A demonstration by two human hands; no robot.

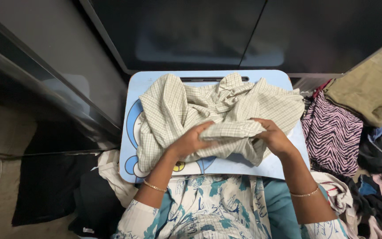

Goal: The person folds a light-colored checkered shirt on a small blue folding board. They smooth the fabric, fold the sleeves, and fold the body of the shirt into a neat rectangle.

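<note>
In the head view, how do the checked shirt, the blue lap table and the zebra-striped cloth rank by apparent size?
1. blue lap table, partly covered
2. checked shirt, crumpled, close behind
3. zebra-striped cloth, partly hidden, so unsure

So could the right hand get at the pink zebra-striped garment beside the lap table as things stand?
Probably yes. The zebra-striped garment lies uncovered just right of the lap table, with nothing between it and the right hand. That hand now grips the checked shirt, so it would need to let go first.

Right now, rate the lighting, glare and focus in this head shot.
Head view: the checked shirt and both hands, left and right, are evenly lit and sharp; the dark glossy cabinet doors carry soft pale reflections; the left floor falls into shadow.
</note>
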